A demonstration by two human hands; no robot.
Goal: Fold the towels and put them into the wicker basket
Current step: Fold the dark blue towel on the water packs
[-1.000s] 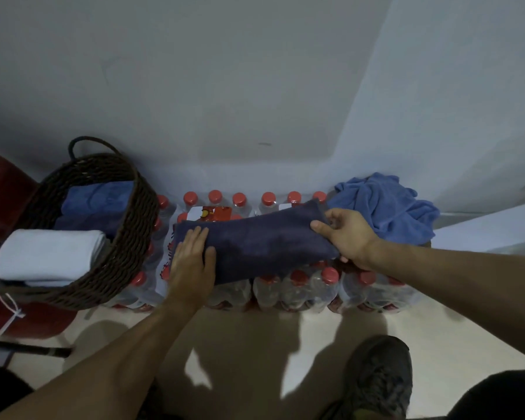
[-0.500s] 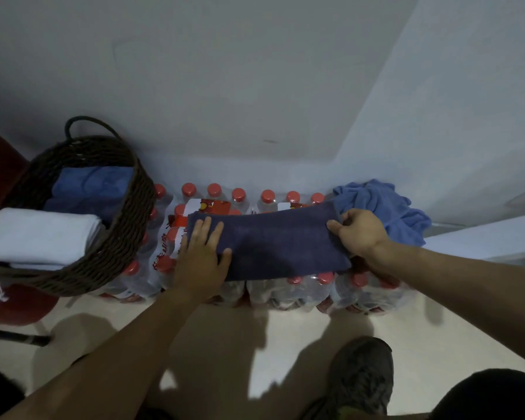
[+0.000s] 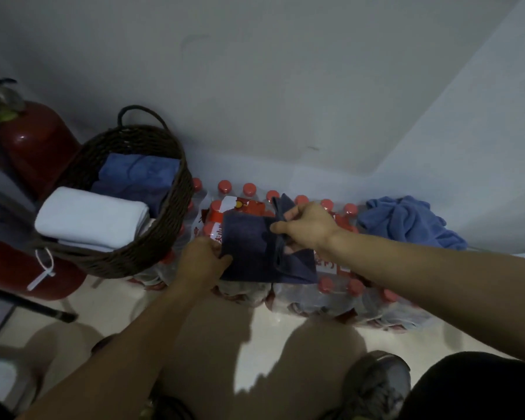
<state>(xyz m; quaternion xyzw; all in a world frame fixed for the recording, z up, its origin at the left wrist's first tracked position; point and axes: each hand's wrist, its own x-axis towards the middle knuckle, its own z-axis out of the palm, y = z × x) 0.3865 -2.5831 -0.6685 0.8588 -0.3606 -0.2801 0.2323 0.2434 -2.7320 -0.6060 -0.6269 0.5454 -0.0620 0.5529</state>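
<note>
A dark navy towel (image 3: 249,247) lies on packs of red-capped water bottles (image 3: 340,294). My right hand (image 3: 308,228) pinches its right end and holds it folded over toward the left, above the rest of the towel. My left hand (image 3: 199,263) grips the towel's lower left corner. To the left stands a dark wicker basket (image 3: 164,234) holding a folded white towel (image 3: 91,218) in front and folded blue towels (image 3: 138,172) behind. A crumpled light blue towel (image 3: 406,221) lies on the bottles at the right.
A red fire extinguisher (image 3: 34,147) stands behind the basket, with another red one (image 3: 19,268) lying in front of it. White walls meet in a corner behind the bottles. My shoe (image 3: 376,386) rests on the pale floor at the bottom right.
My right hand has carried the towel's right end leftward over the middle, halving its length. My left hand has slid from the top of the towel to its lower left corner. The view has shifted right.
</note>
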